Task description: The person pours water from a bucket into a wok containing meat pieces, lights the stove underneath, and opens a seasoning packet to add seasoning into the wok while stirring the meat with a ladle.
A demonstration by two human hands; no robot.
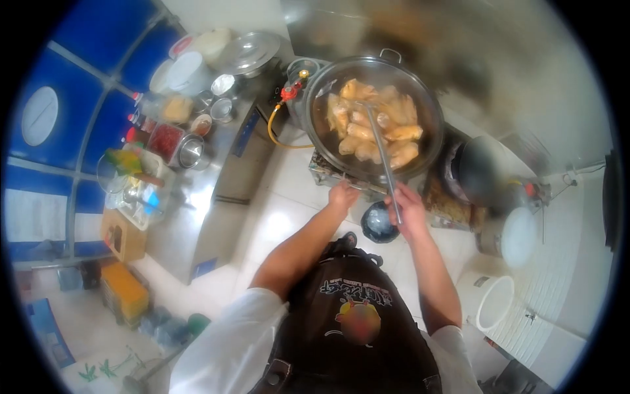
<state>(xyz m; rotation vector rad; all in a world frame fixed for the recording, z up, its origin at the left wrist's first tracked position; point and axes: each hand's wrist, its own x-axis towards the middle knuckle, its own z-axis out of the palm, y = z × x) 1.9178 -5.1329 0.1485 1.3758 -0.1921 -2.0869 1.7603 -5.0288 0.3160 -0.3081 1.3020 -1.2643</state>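
A large round metal pot (315,134) stands on a stove, filled with several pale yellow-brown pieces of food (374,125) that look like poultry. The long metal handle of a utensil (382,151) slants down over the pot's near rim; its far end lies among the pieces. My right hand (408,209) is closed around the lower end of this handle. Below the pot's near left side, my left hand (343,197) is at the stove's front edge, its fingers bent; what they touch is too small to make out.
On the left, a steel counter (220,190) bears bowls, containers and a white basket (161,167). An orange hose (272,131) runs beside the pot. A dark round object (379,223) sits below the stove; a white bucket (495,303) stands at right.
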